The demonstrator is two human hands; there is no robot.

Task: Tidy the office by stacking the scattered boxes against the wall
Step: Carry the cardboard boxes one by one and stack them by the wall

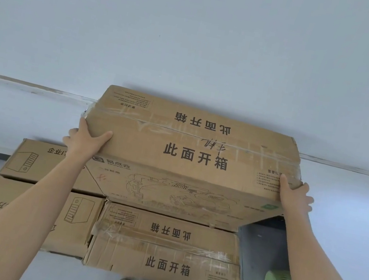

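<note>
Boxes mostly done already: three boxes (102, 219) sit by the wall (194, 43). Left hand (85, 140) and right hand (295, 195) clamp the ends of the top box (190, 155), hovering over the stack, not settled yet I'd guess.

Top box (189, 150): we see a long brown taped carton with black Chinese print, level, its far edge at the wall (194, 43); our left hand (85, 140) and right hand (296, 195) grip its ends.
Lower box (165, 246): we see the same print and a taped top; it lies on the floor directly beneath, and we cannot tell whether they touch.
Upper left box (35, 161): it bears a computer-tower drawing and sits on the lower left box (27, 213), just beside.
</note>
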